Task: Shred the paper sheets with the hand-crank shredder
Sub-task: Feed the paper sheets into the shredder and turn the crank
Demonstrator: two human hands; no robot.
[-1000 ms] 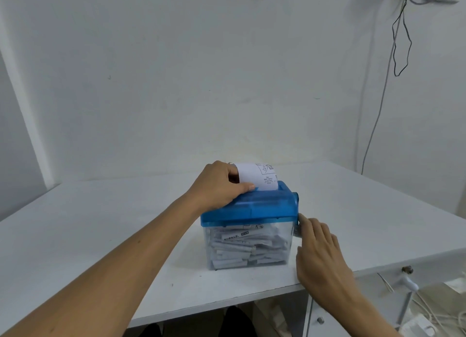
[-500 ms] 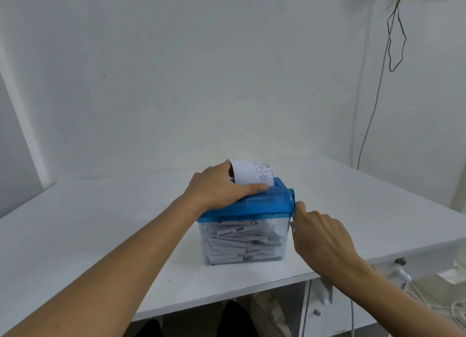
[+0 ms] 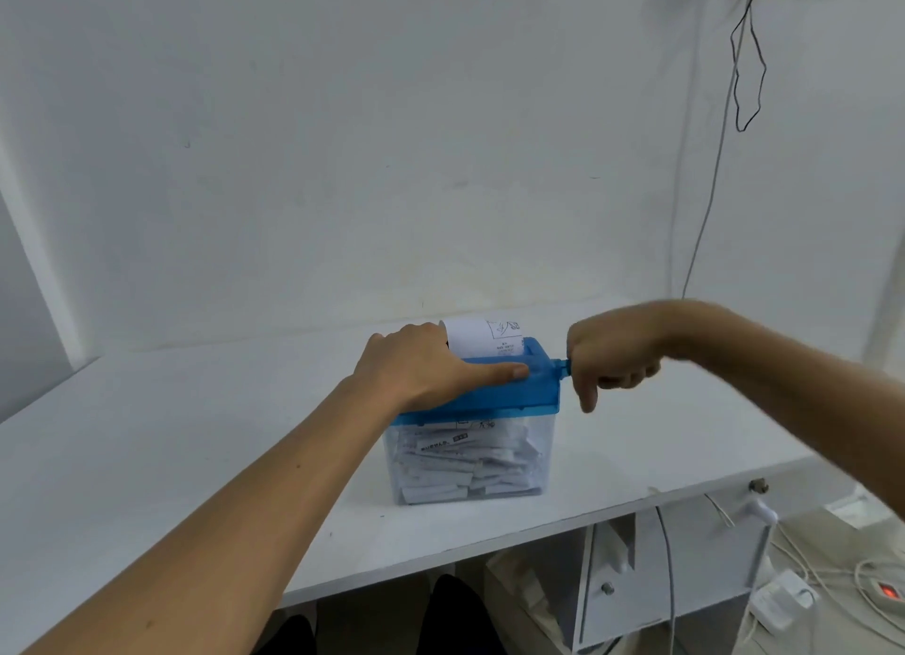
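Observation:
The hand-crank shredder [image 3: 509,395] has a blue top on a clear bin [image 3: 470,463] full of white paper strips. It stands near the front edge of the white table [image 3: 196,448]. A printed paper sheet [image 3: 482,337] sticks up out of the slot. My left hand [image 3: 421,365] lies on the blue top, thumb stretched along it, fingers behind the sheet. To the right of the top, my right hand [image 3: 612,355] grips the blue crank handle [image 3: 563,366], raised level with the top. Most of the handle is hidden in the fist.
A white wall rises close behind the table. Cables [image 3: 744,66] hang down the wall at the right. Under the table stand a white drawer unit [image 3: 636,571] and, on the floor at the right, a power strip [image 3: 886,591] with cords.
My right hand has risen from low beside the bin to the level of the blue top, turning the crank. Less of the sheet stands above the slot. My left hand stays on the top.

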